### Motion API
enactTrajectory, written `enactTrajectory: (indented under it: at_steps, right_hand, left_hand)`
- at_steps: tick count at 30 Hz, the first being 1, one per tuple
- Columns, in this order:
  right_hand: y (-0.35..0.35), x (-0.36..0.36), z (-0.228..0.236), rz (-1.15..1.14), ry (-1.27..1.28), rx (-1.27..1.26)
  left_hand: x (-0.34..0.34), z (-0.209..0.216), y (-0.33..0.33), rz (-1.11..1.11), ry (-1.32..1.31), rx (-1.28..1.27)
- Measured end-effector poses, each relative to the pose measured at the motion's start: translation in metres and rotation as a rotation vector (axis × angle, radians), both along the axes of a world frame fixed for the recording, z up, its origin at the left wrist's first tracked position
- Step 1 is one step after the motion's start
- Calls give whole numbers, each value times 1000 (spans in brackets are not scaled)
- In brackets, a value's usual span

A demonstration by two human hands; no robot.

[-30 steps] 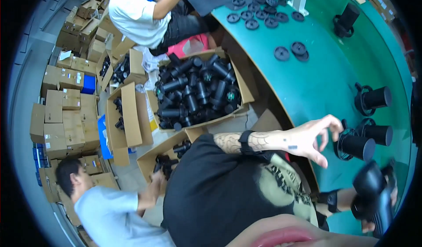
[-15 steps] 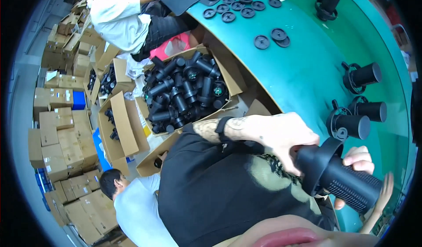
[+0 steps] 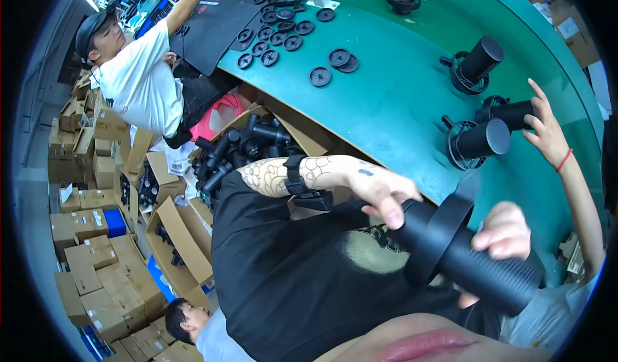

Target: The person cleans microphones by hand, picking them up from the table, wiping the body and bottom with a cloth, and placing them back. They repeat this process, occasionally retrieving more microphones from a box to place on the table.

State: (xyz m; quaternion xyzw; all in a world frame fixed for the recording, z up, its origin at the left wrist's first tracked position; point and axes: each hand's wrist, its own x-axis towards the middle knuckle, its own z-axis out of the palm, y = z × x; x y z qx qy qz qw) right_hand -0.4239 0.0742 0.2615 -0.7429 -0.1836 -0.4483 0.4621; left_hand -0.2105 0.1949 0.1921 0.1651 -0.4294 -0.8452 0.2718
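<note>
A black cylindrical microphone (image 3: 444,249) with a wide ring around it and a finely ridged end is held tilted in front of my dark shirt. My left hand (image 3: 386,198), reaching in from the left on a tattooed forearm with a black wristband, grips its narrower end with thumb and fingers. Around the ridged end wraps my right hand (image 3: 504,232), slightly blurred, its fingertips showing beneath. Past my hands, a similar microphone (image 3: 479,140) stands in a spoked ring mount on the green table (image 3: 386,117).
Another person's hand (image 3: 547,133) with a red bracelet reaches toward a second mounted microphone (image 3: 515,114). Several black discs (image 3: 320,77) lie on the table. Left of me, a carton (image 3: 299,127) holds many black parts. A person in a white shirt (image 3: 138,82) sits beyond it.
My view has shifted, so the table things sit further left. The microphone stays between both hands. The bracelet hand has come up beside the standing microphones.
</note>
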Motion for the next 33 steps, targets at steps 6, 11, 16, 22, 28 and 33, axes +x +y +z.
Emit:
enactTrajectory:
  at_steps: [6, 11, 16, 22, 28, 33]
  right_hand:
    - [8, -9, 4, 75, 125, -93]
    - [-25, -88, 11, -10, -59, 216]
    - [-11, -75, -19, -441, -456, 281]
    - [-5, -40, -46, -356, -254, 171]
    - [19, -31, -19, -450, -157, 147]
    - [14, -3, -41, -262, 170, 291]
  left_hand:
    - [11, 18, 6, -145, 50, -2]
    - [43, -6, 27, -41, 114, -62]
    - [143, 31, -6, 1264, -1059, -515]
    - [326, -40, -5, 1902, -1430, -211]
    - [331, -62, -13, 1967, -2602, -764]
    - [111, -17, 51, 1241, -646, -526]
